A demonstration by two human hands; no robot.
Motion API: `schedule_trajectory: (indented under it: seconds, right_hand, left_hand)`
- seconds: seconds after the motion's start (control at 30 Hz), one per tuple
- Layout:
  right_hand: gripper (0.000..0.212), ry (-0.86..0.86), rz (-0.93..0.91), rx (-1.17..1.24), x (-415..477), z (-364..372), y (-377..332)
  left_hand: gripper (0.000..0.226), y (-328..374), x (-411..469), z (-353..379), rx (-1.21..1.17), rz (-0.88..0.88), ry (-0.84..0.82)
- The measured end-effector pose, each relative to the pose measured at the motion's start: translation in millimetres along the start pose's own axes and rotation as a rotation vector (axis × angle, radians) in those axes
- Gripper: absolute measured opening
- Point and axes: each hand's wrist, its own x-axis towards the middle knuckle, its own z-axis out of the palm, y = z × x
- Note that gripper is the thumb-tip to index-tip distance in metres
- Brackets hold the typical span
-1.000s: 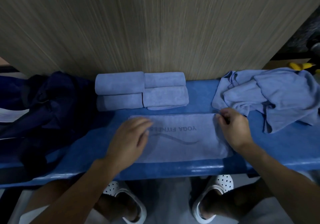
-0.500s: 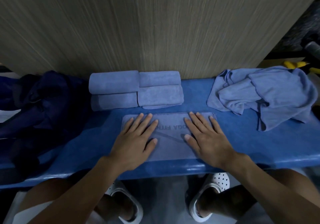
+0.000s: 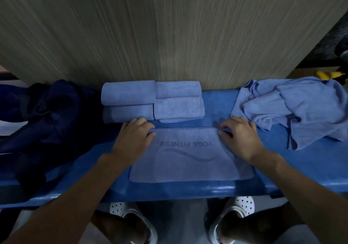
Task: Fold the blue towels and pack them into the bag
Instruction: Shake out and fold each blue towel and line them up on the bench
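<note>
A light blue towel printed "YOGA FITNESS" lies flat on the blue bench in front of me. My left hand pinches its far left corner, fingers curled over the edge. My right hand pinches the far right corner the same way. Behind it, several folded blue towels sit stacked against the wooden panel. A heap of unfolded blue towels lies at the right. A dark navy bag slumps at the left end of the bench.
A wood-grain panel rises directly behind the bench. A yellow object shows at the far right behind the towel heap. My feet in white perforated clogs stand below the bench's front edge.
Both hands went from lying flat on the middle of the towel to its far corners, where the fingers now curl over the far edge. The view has shifted slightly.
</note>
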Motion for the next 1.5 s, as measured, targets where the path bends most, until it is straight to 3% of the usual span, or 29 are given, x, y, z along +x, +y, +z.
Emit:
schedule_trajectory:
  seconds: [0.07, 0.33, 0.73, 0.97, 1.07, 1.13, 1.2, 1.3, 1.5]
  right_hand:
    - [0.005, 0.022, -0.025, 0.015, -0.9, -1.0, 2.4]
    - [0.021, -0.003, 0.003, 0.125, -1.2, -1.5, 5.2]
    - [0.016, -0.053, 0.078, 0.087, 13.1, -4.9, 3.8]
    - [0.019, -0.027, 0.078, -0.051, 14.9, -1.8, 2.9]
    - [0.034, 0.091, 0.056, -0.198, 5.7, -6.9, -10.8]
    - [0.046, 0.172, -0.089, -0.180, -10.9, -6.9, -36.4]
    - [0.054, 0.099, -0.233, -0.149, -31.8, 6.8, -62.4]
    - [0.064, -0.060, -0.236, -0.137, -50.8, 32.8, -74.3]
    - [0.064, -0.111, -0.175, -0.271, -50.7, 35.7, -38.3]
  left_hand:
    - [0.004, -0.1, 0.5, -2.1, -0.068, -0.001, 0.017]
    - [0.017, -0.1, -2.2, -4.0, -0.176, -0.088, -0.007]
    - [0.018, 4.3, 0.8, -1.0, -0.208, -0.219, 0.095]
    - [0.007, 10.1, -3.7, -0.4, 0.065, -0.250, 0.171]
    - [0.027, 32.2, -5.5, -6.9, 0.108, -0.124, 0.235]
    - [0.035, 52.4, -6.1, -4.8, -0.015, 0.149, 0.171]
    - [0.046, 65.3, -12.2, 8.2, -0.021, 0.280, -0.035]
    - [0.060, 64.3, -20.7, 26.8, 0.043, 0.210, -0.176]
    - [0.063, 60.4, -27.7, 27.5, 0.110, 0.113, -0.222]
